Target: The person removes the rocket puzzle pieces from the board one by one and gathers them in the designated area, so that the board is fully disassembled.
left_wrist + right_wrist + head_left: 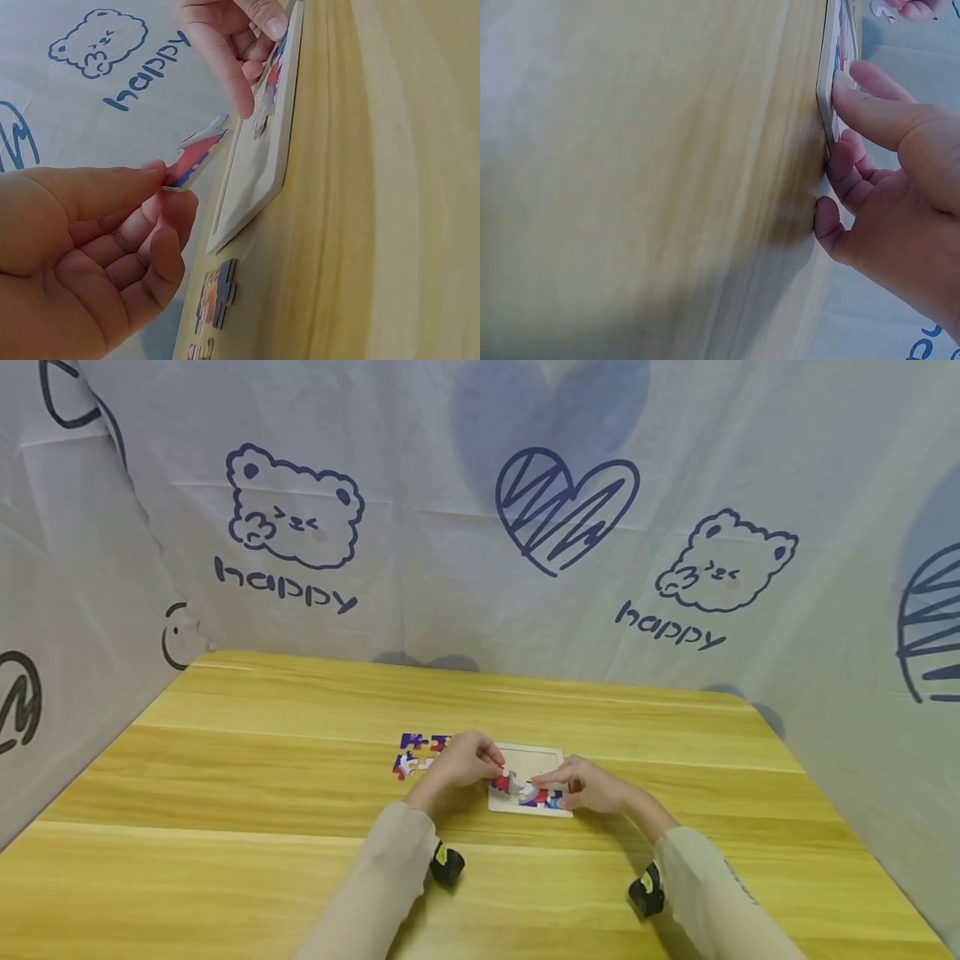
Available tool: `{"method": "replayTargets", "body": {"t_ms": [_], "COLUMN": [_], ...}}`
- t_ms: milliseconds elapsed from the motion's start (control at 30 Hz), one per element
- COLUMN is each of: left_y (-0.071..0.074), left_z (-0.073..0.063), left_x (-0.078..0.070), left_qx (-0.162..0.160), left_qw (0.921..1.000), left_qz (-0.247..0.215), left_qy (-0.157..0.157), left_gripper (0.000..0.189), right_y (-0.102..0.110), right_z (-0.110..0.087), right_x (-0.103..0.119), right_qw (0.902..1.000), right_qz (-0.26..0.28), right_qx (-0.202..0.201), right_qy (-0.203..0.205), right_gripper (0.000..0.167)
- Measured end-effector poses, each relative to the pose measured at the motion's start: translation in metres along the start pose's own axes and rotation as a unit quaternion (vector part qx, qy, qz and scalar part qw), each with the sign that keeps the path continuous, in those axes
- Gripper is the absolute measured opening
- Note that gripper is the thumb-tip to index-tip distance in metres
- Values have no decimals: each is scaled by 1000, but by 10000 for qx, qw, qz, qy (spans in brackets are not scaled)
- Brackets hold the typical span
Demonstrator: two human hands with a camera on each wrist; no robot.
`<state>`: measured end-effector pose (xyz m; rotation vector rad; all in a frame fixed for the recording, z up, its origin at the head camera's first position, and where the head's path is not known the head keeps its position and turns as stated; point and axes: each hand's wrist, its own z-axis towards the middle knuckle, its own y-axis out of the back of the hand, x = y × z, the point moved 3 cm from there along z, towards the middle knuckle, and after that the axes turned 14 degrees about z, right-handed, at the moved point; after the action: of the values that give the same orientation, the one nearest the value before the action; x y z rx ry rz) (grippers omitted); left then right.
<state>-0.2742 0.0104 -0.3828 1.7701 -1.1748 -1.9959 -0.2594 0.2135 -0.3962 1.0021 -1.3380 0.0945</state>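
Note:
My left hand (465, 762) pinches a jigsaw piece (196, 159) between thumb and fingertips, red, white and blue on its face. In the left wrist view the piece is tilted and held above the left part of a pale puzzle tray (531, 760). Several joined pieces (542, 798) lie in the tray's near right corner. Over them reaches my right hand (598, 787), its index finger extended and its thumb touching the tray's right side in the right wrist view. Its other fingers are bent by the tray's edge.
To the left of the tray, several loose puzzle pieces (408, 765) lie on the wooden table (225, 777). A white printed cloth (427, 568) hangs behind the table and at its sides. Each wrist bears a small black camera (447, 865).

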Motion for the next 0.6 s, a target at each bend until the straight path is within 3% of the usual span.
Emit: {"method": "replayTargets", "body": {"t_ms": [267,433,600], "left_y": [10,17,27], "left_z": [-5,-11,-16], "left_x": [10,15,22], "left_qx": [-105,-185,-267], "left_qw": [9999,9994,9994], "left_qz": [-108,-234,-204], "left_qy": [50,169,40], "left_gripper": [4,4,5], "right_y": [2,2,2], "right_z": [2,4,5], "right_x": [-1,-2,-3], "right_qw": [9988,9988,9987], "right_qz": [-354,-382,-394], "right_qx": [-248,-288,-313], "right_qy": [-208,-65,4], "right_gripper": [57,26,27]}}
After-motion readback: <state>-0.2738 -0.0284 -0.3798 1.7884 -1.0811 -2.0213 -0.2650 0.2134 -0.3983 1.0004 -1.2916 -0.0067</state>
